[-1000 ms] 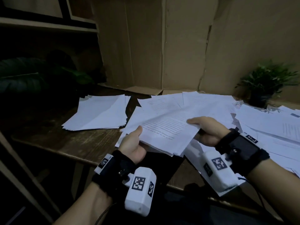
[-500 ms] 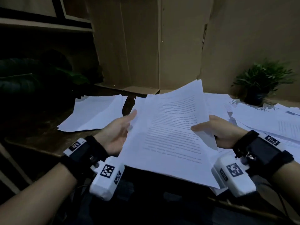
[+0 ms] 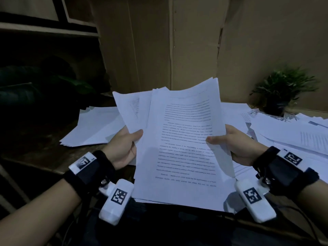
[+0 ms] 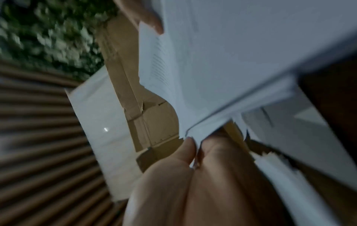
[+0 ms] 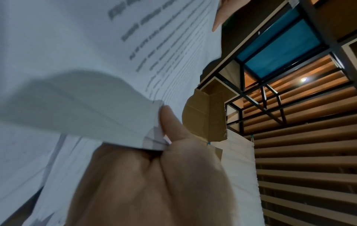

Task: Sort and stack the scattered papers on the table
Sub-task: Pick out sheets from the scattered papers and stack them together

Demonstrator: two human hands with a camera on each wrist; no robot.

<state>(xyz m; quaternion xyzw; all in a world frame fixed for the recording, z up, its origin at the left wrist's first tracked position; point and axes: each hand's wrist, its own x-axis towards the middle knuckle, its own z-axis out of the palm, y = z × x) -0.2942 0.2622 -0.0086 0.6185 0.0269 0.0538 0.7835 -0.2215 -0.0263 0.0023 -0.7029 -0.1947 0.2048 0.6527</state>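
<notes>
Head view, grip: left hand (image 3: 124, 148) pinches the left edge of the sheaf of printed papers (image 3: 182, 148), thumb on the front; right hand (image 3: 237, 144) pinches the right edge the same way, so both hands are closed on the paper.
Head view, sheaf: held upright between the two grips and off the table (image 3: 44, 157); sheets fan out above the left thumb, their top edges uneven.
Head view, other papers: neat stack (image 3: 94, 126) lies beyond the left grip; scattered sheets (image 3: 287, 132) spread beyond the right grip, near a potted plant (image 3: 282, 91).
Left wrist view, grip: thumb and fingers (image 4: 218, 152) clamp ragged sheet edges; the picture is blurred, and how many sheets are caught I cannot tell.
Right wrist view, grip: thumb (image 5: 170, 122) presses on the top printed page, which bows up beside it; the layered edge sits in the crook of the hand.
Step in hand, judged: squaring the sheaf before stacking.
Doing it well: probably loosen both pinches a little, tap the bottom edge on the table so the fanned sheets drop level, then tap a side edge; too tight a hold will likely keep the skew, too loose may spill sheets.
</notes>
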